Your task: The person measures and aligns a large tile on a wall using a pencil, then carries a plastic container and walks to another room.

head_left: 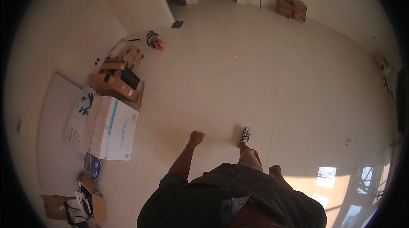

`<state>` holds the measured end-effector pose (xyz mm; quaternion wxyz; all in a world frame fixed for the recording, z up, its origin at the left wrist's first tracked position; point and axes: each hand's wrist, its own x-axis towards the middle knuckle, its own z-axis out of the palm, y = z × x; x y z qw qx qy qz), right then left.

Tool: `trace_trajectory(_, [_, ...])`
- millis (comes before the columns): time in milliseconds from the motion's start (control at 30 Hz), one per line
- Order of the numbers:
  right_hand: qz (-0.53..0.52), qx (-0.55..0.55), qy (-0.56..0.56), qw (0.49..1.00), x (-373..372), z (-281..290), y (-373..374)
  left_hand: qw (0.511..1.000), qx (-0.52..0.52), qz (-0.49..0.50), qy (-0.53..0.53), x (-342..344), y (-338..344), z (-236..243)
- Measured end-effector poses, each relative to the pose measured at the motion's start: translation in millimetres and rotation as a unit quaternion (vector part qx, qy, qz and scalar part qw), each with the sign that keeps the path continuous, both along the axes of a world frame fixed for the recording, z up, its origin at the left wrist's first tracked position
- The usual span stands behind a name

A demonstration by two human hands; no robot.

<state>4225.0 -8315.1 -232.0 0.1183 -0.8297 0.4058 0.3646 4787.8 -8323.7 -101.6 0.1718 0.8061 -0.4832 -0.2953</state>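
My left hand (197,137) is out in front of me over the pale floor, its fingers curled into a loose fist. Nothing shows in it. Close to my right side, my right hand (275,170) is also curled closed, with no object visible in it. Neither hand touches anything. Below and between them, one foot in a black-and-white shoe (245,136) is set forward on the tiled floor (213,96). My other foot is hidden under my body.
Along the left wall stand a large white carton (121,130), brown cardboard boxes (113,85), a blue box (92,166) and an open carton (97,200). Farther off are an orange chainsaw (155,40), dark slippers (177,24) and stacked brown boxes (292,9). Sunlight falls at lower right.
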Motion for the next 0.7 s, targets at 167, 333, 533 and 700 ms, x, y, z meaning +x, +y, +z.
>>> trace_trajectory(167, [-0.038, 0.046, 0.004, 0.998, 52.5, 12.7, -190.7, 0.958, -0.024, -0.180, -0.223, 49.2, -119.4, -41.3])
trace_trajectory(333, [0.091, -0.010, 0.052, 0.994, 108.4, 9.6, -420.5, 0.928, 0.043, -0.303, -0.212, 53.1, -191.3, -48.6])
trace_trajectory(533, [-0.095, -0.099, -0.399, 0.906, 190.6, -36.6, -704.4, 0.942, 0.241, -0.203, -0.119, 124.3, -279.7, -75.2])
trace_trajectory(700, [0.014, -0.041, -0.159, 0.986, 297.0, -5.0, -816.5, 0.926, 0.325, 0.174, 0.076, 207.5, -404.5, -63.5])
